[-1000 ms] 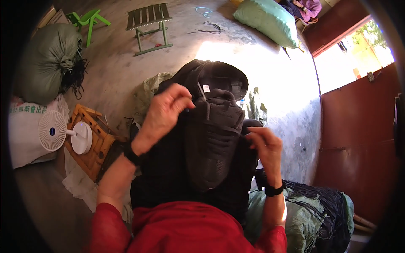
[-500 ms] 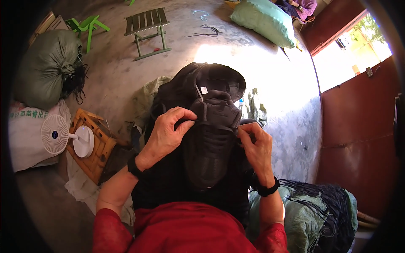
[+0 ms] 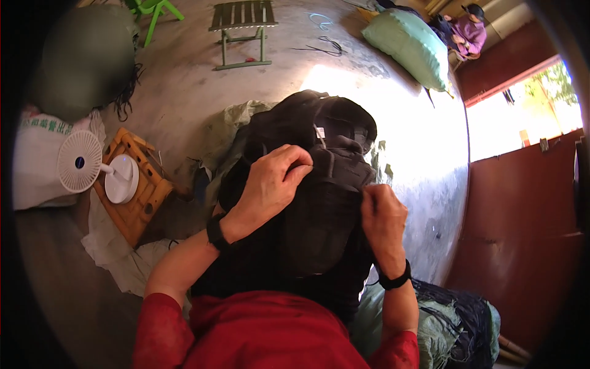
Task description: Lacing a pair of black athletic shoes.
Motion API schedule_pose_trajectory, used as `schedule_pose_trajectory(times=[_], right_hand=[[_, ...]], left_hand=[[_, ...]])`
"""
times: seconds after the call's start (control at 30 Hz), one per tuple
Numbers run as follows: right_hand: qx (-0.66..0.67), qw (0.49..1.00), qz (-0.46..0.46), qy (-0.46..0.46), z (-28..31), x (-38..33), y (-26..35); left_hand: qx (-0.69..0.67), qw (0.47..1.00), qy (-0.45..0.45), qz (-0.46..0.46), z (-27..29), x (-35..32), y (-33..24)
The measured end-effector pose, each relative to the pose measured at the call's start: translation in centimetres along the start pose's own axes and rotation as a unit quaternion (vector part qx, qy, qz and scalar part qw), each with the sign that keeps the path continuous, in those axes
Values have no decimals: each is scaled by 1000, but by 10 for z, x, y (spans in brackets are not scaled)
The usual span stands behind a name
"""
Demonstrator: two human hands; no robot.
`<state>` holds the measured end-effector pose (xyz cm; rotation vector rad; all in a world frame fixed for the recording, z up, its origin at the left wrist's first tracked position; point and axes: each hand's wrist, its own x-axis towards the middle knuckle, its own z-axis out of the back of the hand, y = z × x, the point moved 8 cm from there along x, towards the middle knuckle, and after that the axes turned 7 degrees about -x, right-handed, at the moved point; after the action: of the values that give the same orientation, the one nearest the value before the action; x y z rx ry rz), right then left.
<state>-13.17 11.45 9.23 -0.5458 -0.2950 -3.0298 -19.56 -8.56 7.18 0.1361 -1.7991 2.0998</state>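
A black fabric backpack (image 3: pixel 319 203) lies on my lap, its top end pointing away from me. My left hand (image 3: pixel 270 184) curls over its upper left side, fingers pinching the dark fabric near a small white tag (image 3: pixel 319 133). My right hand (image 3: pixel 381 215) is closed on the bag's right edge, gripping a fold or strap there. Both wrists wear dark bands. My red sleeves show at the bottom.
A small white fan (image 3: pixel 86 163) stands on an orange wooden stool (image 3: pixel 138 200) to my left, beside a white sack (image 3: pixel 37 157). A green folding stool (image 3: pixel 243 27) and a pale green sack (image 3: pixel 409 46) lie farther off. Dark netting (image 3: pixel 455 313) sits at my right.
My left hand has come down from the bag's top onto its upper left side. My right hand has risen and closed on the right edge. The bag now sits lower.
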Motion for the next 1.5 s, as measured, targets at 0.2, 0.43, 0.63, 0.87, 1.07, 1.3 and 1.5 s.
schedule_pose_trajectory(times=[0.2, 0.43, 0.63, 0.87, 1.07, 1.3, 1.5], right_hand=[[180, 974, -136, 5, -6, -18, -27], [153, 985, -79, -28, -5, -13, -18], [159, 978, -133, 10, -6, -14, -26], [121, 990, 47, 62, 12, 18, -15], [73, 978, 167, 104, 16, 30, -10], [117, 953, 192, 202, 14, 50, -16], [33, 936, 261, 233, 1, 45, -8]], left_hand=[[59, 996, 22, -65, -9, -4, -2], [98, 992, 34, -76, -15, -1, -5], [322, 918, 47, -226, -34, -10, -43], [250, 885, 196, -341, -31, 9, -50], [148, 903, 258, -311, -28, 16, -37], [119, 907, 310, -259, -33, 26, -39], [157, 888, 360, -241, -46, 35, -38]])
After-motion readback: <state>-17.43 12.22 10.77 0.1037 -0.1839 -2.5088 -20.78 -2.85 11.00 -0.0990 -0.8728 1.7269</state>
